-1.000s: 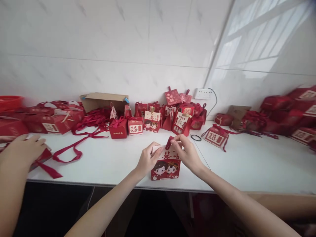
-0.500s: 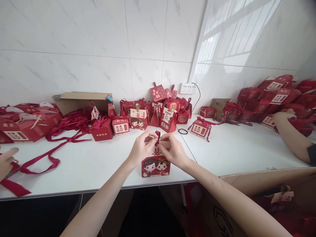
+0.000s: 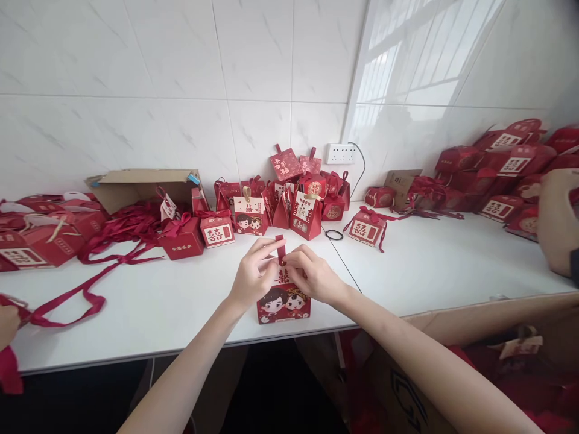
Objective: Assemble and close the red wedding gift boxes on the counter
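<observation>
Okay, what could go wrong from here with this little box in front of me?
The red box stands close to the front edge of the table, so a tug toward you might tip it off. Your left hand and right hand are both at its ribbon loop, so a hard pull could crease the top. Loose ribbon trails beside another person's hand and might snag.

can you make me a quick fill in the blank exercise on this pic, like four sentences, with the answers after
1. The box between the left hand and right hand shows ____ cartoon faces.
2. The ribbon loop at its top is coloured ____.
3. The ring lying on the white table is coloured ____.
4. In the picture, the white socket panel is farther to the ____ than the box.

Missing words: two; red; black; right.
</observation>
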{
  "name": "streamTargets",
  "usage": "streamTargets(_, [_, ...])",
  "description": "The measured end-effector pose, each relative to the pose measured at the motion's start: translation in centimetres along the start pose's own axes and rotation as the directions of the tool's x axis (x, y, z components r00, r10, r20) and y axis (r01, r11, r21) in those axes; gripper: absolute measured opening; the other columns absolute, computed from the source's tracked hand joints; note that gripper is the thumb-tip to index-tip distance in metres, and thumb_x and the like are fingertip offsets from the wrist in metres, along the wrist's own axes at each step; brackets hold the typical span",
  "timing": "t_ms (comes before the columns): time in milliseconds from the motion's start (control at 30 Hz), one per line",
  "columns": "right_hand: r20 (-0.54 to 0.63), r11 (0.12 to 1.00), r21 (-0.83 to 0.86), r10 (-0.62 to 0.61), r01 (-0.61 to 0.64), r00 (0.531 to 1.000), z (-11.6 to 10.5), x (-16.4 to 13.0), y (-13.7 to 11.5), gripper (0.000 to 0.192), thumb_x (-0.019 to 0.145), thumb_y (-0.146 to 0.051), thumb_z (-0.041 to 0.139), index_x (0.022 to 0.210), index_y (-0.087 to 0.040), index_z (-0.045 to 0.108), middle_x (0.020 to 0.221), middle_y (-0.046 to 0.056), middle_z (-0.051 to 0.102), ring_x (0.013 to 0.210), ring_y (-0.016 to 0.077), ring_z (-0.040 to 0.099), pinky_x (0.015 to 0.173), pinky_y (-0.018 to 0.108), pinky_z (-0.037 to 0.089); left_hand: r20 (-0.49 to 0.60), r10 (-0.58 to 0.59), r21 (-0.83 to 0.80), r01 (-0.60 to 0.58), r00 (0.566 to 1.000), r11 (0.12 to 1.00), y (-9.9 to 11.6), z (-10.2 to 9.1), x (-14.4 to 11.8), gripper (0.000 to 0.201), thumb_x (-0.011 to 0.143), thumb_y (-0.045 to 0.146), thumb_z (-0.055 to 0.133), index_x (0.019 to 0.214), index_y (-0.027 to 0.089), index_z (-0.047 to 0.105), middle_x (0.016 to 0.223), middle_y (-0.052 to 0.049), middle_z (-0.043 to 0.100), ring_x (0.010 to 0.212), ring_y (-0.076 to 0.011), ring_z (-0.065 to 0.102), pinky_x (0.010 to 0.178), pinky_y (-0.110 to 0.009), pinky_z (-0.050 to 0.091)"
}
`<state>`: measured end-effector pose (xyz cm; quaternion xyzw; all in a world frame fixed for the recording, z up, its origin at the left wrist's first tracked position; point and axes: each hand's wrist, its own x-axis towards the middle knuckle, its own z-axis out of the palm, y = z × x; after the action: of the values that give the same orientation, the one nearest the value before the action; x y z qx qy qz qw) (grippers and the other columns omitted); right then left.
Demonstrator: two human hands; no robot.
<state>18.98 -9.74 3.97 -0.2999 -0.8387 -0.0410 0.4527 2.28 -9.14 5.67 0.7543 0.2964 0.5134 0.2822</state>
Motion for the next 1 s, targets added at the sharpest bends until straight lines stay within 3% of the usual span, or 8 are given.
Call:
streamTargets(233, [-0.036, 1.0, -0.018, -0.007, 0.006, 0.999, 0.13, -0.09, 0.32, 0.008, 0.089, -0.016, 0.042, 0.088, -0.022, 0.048, 0.079, 0.003, 0.052, 0.064, 0.0133, 0.055, 0.052, 0.023, 0.047, 0.002, -0.002, -0.013, 0.002, 1.0, 1.0, -0.19, -0.03, -0.09, 0.038, 0.08, 0.013, 0.048, 0.113, 0.022, 0.064, 0.105, -0.006, 0.054, 0.094, -0.0156, 0.058, 0.077, -0.025, 0.056])
streamTargets(433, [-0.025, 0.999, 0.034, 0.009, -0.008, 1.0, 0.15, -0.16, 0.31, 0.009, 0.086, -0.017, 0.044, 0.08, -0.023, 0.048, 0.08, 0.003, 0.053, 0.065, 0.0127, 0.056, 0.055, 0.023, 0.047, 0.039, 0.002, -0.029, -0.001, 0.999, 1.0, -0.18, -0.19, -0.11, 0.043, 0.077, 0.011, 0.047, 0.116, 0.022, 0.062, 0.107, -0.006, 0.051, 0.076, -0.0101, 0.06, 0.071, -0.025, 0.058])
streamTargets(567, [-0.024, 0.974, 0.144, 0.179, -0.173, 0.984, 0.24, -0.32, 0.02, 0.009, 0.085, -0.02, 0.046, 0.093, -0.023, 0.046, 0.075, 0.0, 0.057, 0.057, 0.012, 0.056, 0.054, 0.024, 0.047, 0.038, 0.016, -0.015, -0.015, 0.999, 1.0, -0.14, -0.2, -0.04, 0.039, 0.079, 0.014, 0.049, 0.115, 0.023, 0.061, 0.108, -0.006, 0.052, 0.101, -0.0173, 0.056, 0.08, -0.028, 0.057])
streamTargets(700, [-0.039, 0.961, 0.15, 0.241, -0.233, 0.97, 0.22, -0.18, -0.28, 0.02, 0.084, -0.021, 0.048, 0.104, -0.021, 0.045, 0.078, 0.002, 0.061, 0.061, 0.0138, 0.06, 0.059, 0.026, 0.05, 0.034, 0.006, -0.039, -0.005, 0.999, 0.999, -0.36, -0.17, -0.03, 0.038, 0.081, 0.015, 0.049, 0.117, 0.023, 0.06, 0.106, -0.006, 0.051, 0.1, -0.017, 0.055, 0.081, -0.029, 0.057])
streamTargets(867, [-0.076, 0.973, 0.073, 0.224, -0.218, 0.972, 0.24, 0.31, -0.51, 0.007, 0.084, -0.021, 0.047, 0.089, -0.021, 0.052, 0.073, 0.002, 0.058, 0.064, 0.0154, 0.058, 0.059, 0.026, 0.048, 0.024, -0.002, -0.05, 0.003, 1.0, 0.999, -0.58, -0.11, -0.05, 0.037, 0.082, 0.016, 0.049, 0.116, 0.024, 0.061, 0.104, -0.005, 0.051, 0.095, -0.0156, 0.056, 0.081, -0.03, 0.056])
streamTargets(1000, [-0.089, 0.972, 0.069, 0.229, -0.223, 0.969, 0.37, 0.52, -0.56, 0.007, 0.084, -0.019, 0.046, 0.081, -0.021, 0.053, 0.07, 0.001, 0.055, 0.062, 0.0145, 0.056, 0.058, 0.026, 0.047, -0.01, -0.013, -0.07, 0.012, 1.0, 0.997, -0.59, 0.09, -0.04, 0.036, 0.08, 0.016, 0.05, 0.114, 0.024, 0.062, 0.101, -0.005, 0.053, 0.09, -0.0146, 0.057, 0.078, -0.028, 0.056])
